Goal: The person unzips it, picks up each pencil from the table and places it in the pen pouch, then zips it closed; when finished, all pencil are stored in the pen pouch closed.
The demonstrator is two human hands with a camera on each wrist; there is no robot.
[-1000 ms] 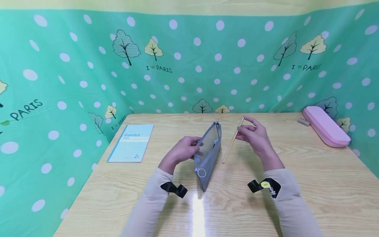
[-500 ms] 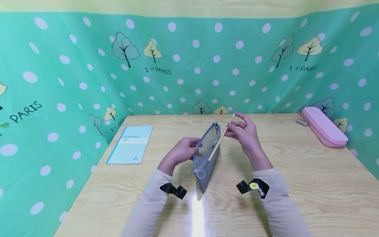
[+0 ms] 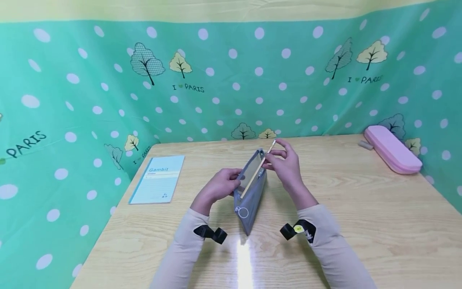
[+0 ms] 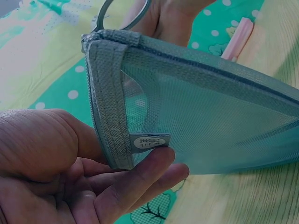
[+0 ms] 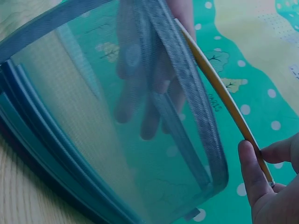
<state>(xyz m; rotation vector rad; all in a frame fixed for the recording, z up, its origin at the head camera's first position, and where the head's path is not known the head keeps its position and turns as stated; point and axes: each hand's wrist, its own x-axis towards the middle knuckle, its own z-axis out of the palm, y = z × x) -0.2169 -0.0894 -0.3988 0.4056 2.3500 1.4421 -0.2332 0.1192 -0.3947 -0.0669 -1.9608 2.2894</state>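
Note:
My left hand (image 3: 220,184) grips the left side of a grey-blue mesh zip pouch (image 3: 252,208), its mouth unzipped and facing up. A white ring (image 3: 243,212) hangs from the zip pull at the near end. In the left wrist view, fingers rest against the mesh pouch (image 4: 210,116) beside a small label (image 4: 149,141). My right hand (image 3: 286,166) pinches a slim yellow pencil (image 3: 254,176) near its upper end. The pencil slants down over the pouch's mouth; in the right wrist view the pencil (image 5: 224,95) runs past the pouch's edge (image 5: 201,107).
A light-blue notebook (image 3: 157,178) lies on the left of the wooden table (image 3: 346,200). At the back right are a pink pencil case (image 3: 393,149) and a small grey block (image 3: 365,145). A green dotted curtain (image 3: 238,80) hangs around the table.
My right hand has carried the pencil leftward, from beside the pouch to over its mouth. The left hand still holds the pouch in nearly the same place.

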